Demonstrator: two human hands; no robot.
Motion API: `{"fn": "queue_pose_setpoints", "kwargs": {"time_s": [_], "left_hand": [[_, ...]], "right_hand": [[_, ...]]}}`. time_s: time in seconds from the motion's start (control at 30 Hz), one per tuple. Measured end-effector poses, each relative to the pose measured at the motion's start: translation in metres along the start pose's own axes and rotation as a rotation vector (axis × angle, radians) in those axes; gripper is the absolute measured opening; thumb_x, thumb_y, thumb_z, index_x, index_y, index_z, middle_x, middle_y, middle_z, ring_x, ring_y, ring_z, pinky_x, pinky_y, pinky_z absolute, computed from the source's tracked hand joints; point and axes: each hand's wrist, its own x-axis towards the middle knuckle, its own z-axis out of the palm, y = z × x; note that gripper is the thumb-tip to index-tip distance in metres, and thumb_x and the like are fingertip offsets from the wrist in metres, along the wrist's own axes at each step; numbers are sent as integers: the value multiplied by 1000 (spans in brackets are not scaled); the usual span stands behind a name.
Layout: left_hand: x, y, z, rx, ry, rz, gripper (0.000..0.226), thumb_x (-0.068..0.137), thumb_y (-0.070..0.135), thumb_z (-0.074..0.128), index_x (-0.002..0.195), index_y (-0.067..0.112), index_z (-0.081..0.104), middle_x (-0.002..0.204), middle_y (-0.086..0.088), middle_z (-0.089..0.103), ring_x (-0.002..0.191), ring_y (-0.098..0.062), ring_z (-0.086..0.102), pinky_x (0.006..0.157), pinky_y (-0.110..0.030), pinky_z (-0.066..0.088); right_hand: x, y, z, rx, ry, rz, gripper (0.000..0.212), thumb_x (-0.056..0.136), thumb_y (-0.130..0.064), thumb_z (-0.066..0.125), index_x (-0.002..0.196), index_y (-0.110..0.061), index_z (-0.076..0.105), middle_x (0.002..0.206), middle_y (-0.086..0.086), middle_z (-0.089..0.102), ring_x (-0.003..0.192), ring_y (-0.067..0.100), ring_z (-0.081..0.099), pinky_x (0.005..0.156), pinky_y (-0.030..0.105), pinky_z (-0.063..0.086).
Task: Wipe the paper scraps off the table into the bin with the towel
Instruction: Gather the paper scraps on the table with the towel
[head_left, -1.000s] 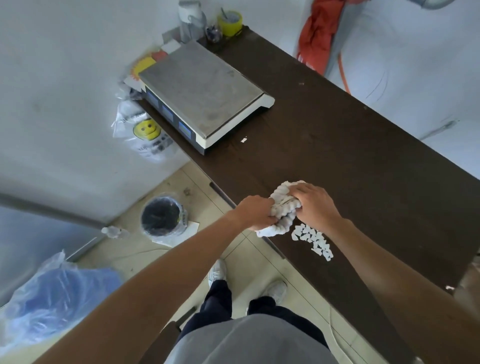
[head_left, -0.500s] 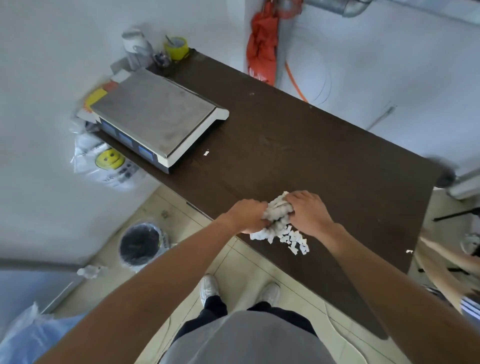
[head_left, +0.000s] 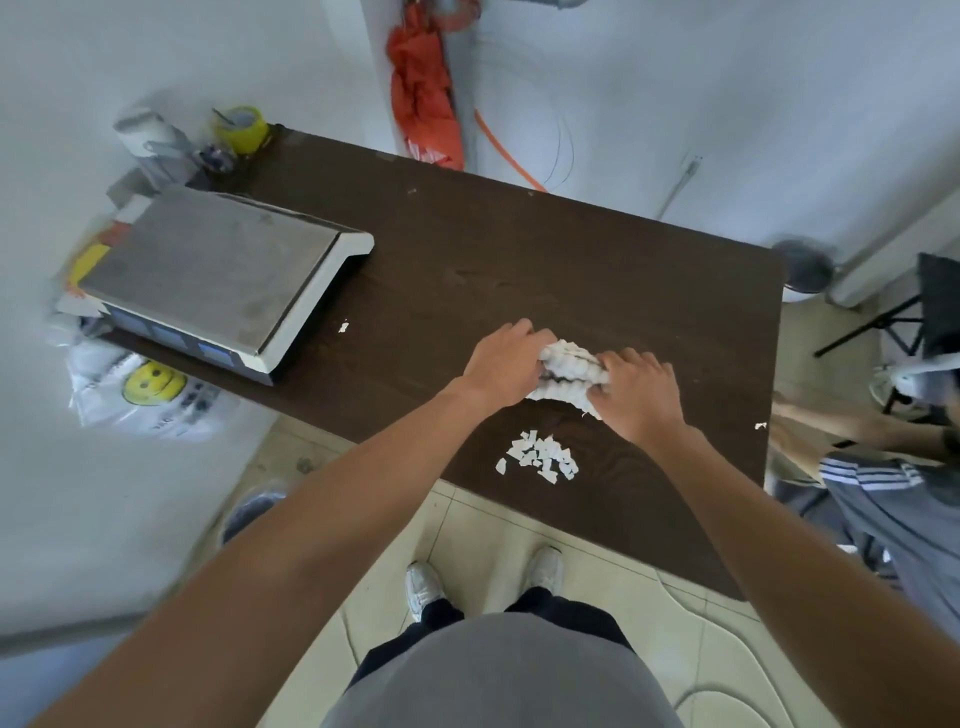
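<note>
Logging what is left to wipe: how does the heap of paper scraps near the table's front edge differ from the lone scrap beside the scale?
The heap of scraps is many small white pieces bunched together; the lone scrap is one piece alone. The heap lies by the front edge, just short of the towel that the left hand and right hand grip; the lone scrap lies farther left, by the scale. Both are white, on the table.

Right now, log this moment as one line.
left hand + right hand: gripping towel | paper scraps: piled near table edge | unswept
</note>
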Motion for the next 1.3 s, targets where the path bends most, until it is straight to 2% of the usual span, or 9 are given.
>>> {"fn": "queue_pose_setpoints", "kwargs": {"time_s": [0.17,0.3,0.5,0.8,0.97,1.1,1.3], "left_hand": [[13,21,9,28,-11,106,43,88,13,72,129,17,61,121,-7,58,115,-25,53,87,-38,51],[20,33,18,92,-38,142,45,83,10,74,127,14,61,121,-7,58,114,-26,53,88,-39,54],[18,39,37,134,-86,177,58,83,0,68,138,10,55,134,-13,56,126,-30,51,94,-43,54],[4,34,48,55,-83,145,66,91,3,64,152,10,40,157,-14,37,151,-27,25,107,-40,47],[1,32,44,43,-67,123,65,92,5,64,152,9,40,157,-15,39,150,-29,28,112,-43,44],[-2,30,35,-20,-22,39,65,93,12,65,152,5,37,156,-15,41,149,-28,30,114,-43,42],[-7,16,20,-66,-1,-21,62,97,21,61,152,6,37,154,-13,43,147,-27,34,116,-43,39]], "right_hand": [[-18,17,7,-3,11,62,40,82,-35,61,114,-11,64,105,11,65,101,33,59,87,43,45],[-25,24,14,17,-24,105,40,83,-35,59,114,-10,63,106,11,64,102,32,59,89,43,44],[-31,32,26,53,-98,152,36,85,-35,56,110,-8,61,107,12,61,103,33,56,88,43,43],[-32,30,28,14,-144,95,39,89,-36,58,117,-9,58,109,12,58,102,33,57,86,43,45],[-30,25,24,-68,-139,34,37,89,-40,54,111,-10,58,106,8,57,98,28,55,84,40,45],[-35,18,27,-176,-146,-4,45,89,-45,52,114,-8,57,109,9,54,99,26,53,84,40,45],[-26,5,13,-253,-226,47,64,86,-54,53,126,-5,47,122,13,45,108,31,51,89,43,45]]}}
